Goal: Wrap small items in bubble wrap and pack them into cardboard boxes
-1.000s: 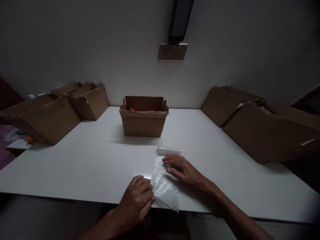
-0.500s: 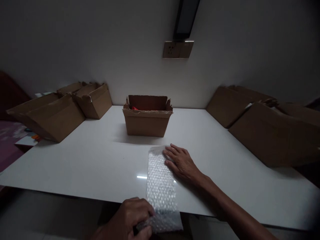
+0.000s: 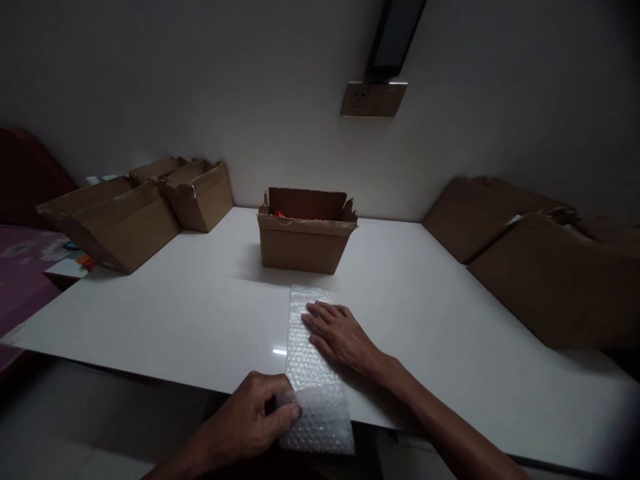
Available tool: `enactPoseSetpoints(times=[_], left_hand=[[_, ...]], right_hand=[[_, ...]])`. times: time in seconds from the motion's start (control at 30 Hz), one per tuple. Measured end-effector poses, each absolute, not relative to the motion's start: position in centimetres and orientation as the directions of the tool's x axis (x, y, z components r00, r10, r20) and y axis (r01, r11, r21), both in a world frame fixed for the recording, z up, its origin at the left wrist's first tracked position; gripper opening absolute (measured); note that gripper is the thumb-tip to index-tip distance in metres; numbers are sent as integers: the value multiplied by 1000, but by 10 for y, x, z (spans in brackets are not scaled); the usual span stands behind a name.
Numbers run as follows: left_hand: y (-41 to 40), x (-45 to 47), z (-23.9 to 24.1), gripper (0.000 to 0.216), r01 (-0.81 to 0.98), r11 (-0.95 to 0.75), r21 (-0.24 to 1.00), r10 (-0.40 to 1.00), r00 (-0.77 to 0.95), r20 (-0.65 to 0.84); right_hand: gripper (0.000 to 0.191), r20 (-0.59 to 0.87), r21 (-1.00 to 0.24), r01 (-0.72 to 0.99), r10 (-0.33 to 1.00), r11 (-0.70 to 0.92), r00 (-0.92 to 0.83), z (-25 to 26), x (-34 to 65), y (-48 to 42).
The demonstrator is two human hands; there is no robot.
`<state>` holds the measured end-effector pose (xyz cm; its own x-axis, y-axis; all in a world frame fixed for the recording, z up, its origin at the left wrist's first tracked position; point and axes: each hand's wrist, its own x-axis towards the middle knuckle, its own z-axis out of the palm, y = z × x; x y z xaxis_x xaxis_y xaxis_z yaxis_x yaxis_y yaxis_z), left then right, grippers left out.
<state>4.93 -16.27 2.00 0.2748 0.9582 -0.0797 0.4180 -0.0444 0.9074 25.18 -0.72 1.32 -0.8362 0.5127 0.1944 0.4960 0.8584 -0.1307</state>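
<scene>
Head view, left hand: I see the thumb and fingers pinched together on the left edge of the bubble wrap, towards its near end.
Right hand: palm down, fingers stretched out and slightly spread, resting on the wrap rather than gripping it.
Bubble wrap: a clear strip lying under the right fingers and running on past their tips; to the right of the left fingers, its near end reaches beyond the table edge. A line crosses it beside the left fingertips; I can't tell whether that is a fold.
White table: beneath the right fingers, with a streak of light just beyond the left ones.
Middle box: open cardboard, beyond the right fingertips, near the wrap's far end but apart from it. Something red shows inside.
Left boxes: open, well to the left of both sets of fingers.
Right boxes: well to the right of the right fingers.
Wall socket: far beyond the right fingers.
</scene>
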Motion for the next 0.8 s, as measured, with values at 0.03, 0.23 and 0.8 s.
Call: enactPoseSetpoints(times=[0.03, 0.23, 0.8], left_hand=[[-160, 49, 21, 23, 432, -44, 901, 961, 264, -80], [-129, 54, 20, 14, 547, -303, 780, 951, 226, 210], [-135, 51, 6, 45, 611, -457, 647, 874, 174, 454]], right_hand=[[35, 195, -170, 493, 519, 853, -832, 11, 254, -8], [28, 452, -350, 557, 657, 753, -604, 8, 288, -11], [30, 477, -484, 398, 616, 779, -627, -13, 285, -96]])
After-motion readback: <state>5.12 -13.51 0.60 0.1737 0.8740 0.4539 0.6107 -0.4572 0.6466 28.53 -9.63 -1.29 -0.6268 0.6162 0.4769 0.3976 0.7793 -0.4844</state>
